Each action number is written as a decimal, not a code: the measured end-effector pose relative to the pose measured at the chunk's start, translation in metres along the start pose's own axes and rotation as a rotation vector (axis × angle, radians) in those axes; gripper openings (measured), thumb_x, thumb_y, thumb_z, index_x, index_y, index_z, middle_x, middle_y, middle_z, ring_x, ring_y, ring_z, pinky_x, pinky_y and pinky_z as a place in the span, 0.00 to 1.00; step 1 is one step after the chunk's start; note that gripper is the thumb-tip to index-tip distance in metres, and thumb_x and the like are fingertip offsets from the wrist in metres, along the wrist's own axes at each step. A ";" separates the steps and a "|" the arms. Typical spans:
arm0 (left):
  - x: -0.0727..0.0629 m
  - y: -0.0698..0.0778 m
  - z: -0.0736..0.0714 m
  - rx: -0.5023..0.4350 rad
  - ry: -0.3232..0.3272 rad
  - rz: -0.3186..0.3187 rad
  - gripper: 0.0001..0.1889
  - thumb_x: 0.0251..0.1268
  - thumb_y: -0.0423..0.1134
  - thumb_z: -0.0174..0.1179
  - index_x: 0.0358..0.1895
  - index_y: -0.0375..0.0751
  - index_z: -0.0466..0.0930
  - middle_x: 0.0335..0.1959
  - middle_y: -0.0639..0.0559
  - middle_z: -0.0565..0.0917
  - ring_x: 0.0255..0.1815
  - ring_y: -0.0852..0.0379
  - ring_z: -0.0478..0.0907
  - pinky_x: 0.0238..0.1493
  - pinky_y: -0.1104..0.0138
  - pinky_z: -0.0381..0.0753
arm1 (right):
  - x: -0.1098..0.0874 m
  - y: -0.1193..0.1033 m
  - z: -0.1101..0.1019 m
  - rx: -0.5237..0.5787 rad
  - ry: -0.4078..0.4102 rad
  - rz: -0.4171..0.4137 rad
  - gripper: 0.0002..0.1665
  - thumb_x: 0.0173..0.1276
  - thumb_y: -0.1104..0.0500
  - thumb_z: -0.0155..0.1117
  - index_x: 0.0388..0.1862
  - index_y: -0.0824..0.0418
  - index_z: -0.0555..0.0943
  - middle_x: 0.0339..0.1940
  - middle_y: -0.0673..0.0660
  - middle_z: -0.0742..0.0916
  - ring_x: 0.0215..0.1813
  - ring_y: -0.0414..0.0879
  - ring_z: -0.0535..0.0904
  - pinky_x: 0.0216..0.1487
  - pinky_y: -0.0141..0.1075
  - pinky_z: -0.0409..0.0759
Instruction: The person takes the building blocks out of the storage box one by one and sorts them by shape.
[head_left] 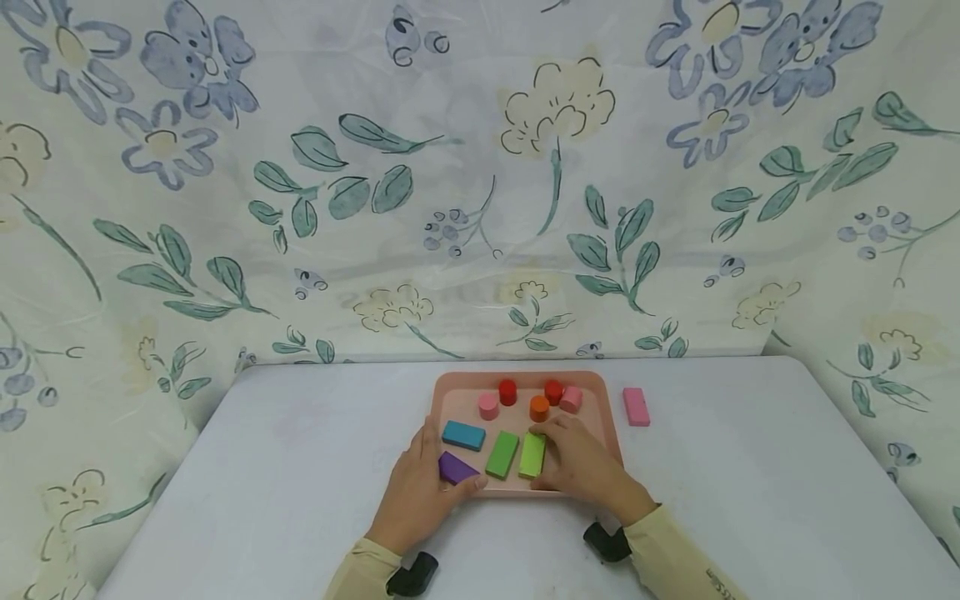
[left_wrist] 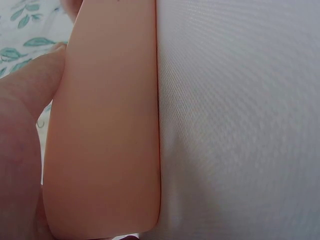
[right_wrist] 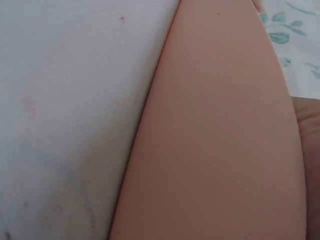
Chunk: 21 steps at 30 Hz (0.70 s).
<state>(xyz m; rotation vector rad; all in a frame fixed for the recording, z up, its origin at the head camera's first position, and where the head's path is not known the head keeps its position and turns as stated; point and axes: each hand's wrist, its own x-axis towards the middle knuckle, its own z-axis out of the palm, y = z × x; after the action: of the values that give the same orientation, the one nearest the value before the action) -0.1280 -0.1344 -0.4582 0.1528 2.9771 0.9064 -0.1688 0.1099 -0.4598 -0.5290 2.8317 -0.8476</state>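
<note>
A shallow pink tray holds several coloured blocks in the head view. My right hand reaches over its front right part and pinches a lime-green rectangular block, index finger at the far end and thumb near the close end. At the front left corner my left hand rests against the tray, fingers stretched along the left side and thumb at the front rim. Beside that thumb lies a purple triangular block, partly hidden by the hand. A green rectangular block and a blue one lie between the hands.
Toward the tray's back stand red cylinders, pink cylinders and an orange cylinder. A pink rectangular block lies on the white table right of the tray. A flowered cloth hangs behind the table.
</note>
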 end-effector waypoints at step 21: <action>0.001 -0.001 0.000 0.004 -0.006 -0.007 0.62 0.57 0.68 0.66 0.79 0.26 0.44 0.76 0.29 0.58 0.71 0.31 0.63 0.69 0.40 0.65 | 0.000 0.004 -0.016 0.012 0.059 0.039 0.43 0.49 0.54 0.83 0.65 0.57 0.78 0.62 0.56 0.79 0.63 0.51 0.72 0.54 0.46 0.84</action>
<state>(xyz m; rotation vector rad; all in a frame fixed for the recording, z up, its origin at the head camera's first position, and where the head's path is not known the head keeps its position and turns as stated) -0.1287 -0.1355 -0.4591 0.1450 2.9722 0.8983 -0.1737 0.1209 -0.4484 -0.4528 2.8779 -0.8861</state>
